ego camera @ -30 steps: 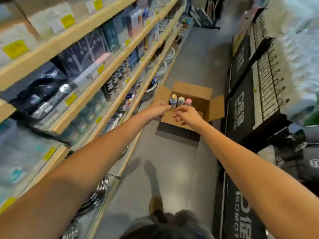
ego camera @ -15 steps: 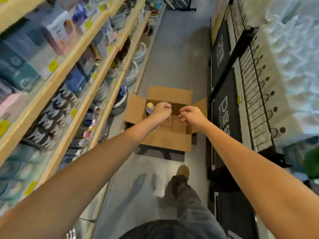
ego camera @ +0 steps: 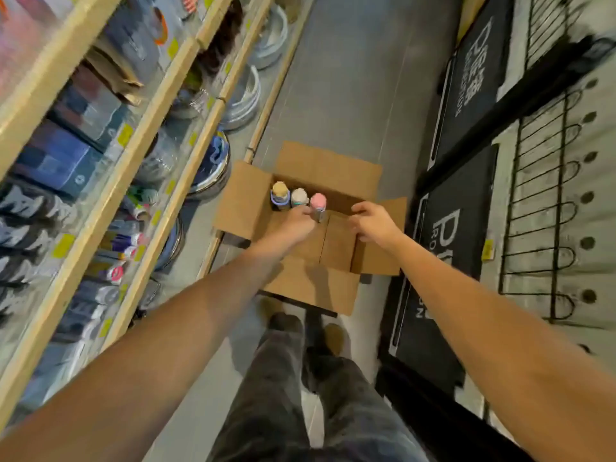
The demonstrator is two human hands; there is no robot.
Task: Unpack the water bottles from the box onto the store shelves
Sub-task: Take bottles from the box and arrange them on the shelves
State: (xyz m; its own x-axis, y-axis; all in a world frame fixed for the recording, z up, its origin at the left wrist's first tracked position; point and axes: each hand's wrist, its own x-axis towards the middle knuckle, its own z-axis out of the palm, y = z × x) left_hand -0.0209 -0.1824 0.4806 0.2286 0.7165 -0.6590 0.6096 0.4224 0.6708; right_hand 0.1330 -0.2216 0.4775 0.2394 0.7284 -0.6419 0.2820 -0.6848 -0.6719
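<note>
Box point(ego camera: 328, 165) open on floor, flaps out. Three bottles upright inside. My left hand point(ego camera: 295, 225) has fingers curled against the pink-capped bottle point(ego camera: 317, 201), apparently gripping its body; blur limits certainty. White-capped bottle point(ego camera: 299, 196) sits just beyond those fingers, yellow-capped bottle point(ego camera: 280, 190) next to it, further left. Right hand point(ego camera: 375, 221): fingers loosely apart, holding nothing, well right of the pink cap. Judgement: no bottle lifted clear yet; all three remain to go onto the shelves point(ego camera: 103, 215), left of both hands.
</note>
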